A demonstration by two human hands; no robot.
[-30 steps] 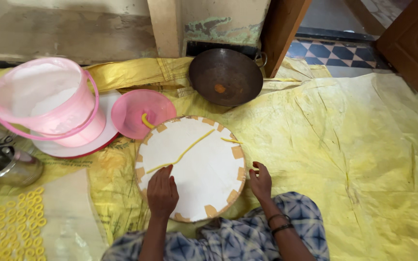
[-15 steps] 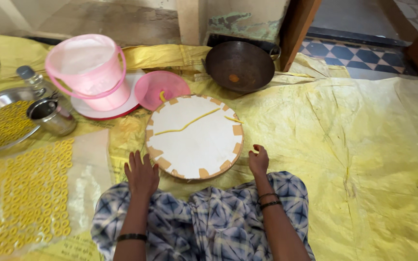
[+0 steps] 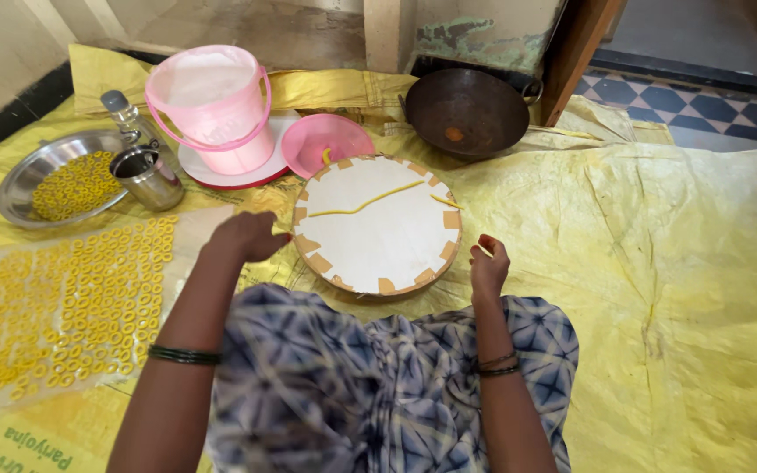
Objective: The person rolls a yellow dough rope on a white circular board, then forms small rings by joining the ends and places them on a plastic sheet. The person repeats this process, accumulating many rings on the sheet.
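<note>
Left hand (image 3: 247,236) is hovering loosely curled, empty, beside the round board (image 3: 377,225); right hand (image 3: 489,265) is pinching something small I cannot make out. Reaching sideways risks scattering the drying yellow rings (image 3: 72,289).

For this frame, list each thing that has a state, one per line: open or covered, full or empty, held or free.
Round white board: flat on the sheet, thin yellow dough strips on it.
Pink bucket: upright, top covered, handle down.
Pink bowl: open, tilted.
Dark wok: nearly empty.
Steel plate: holds yellow rings.
Steel cup: upright, open.
Left hand: curled, at the board's edge.
Right hand: pinching a small yellow piece.
</note>
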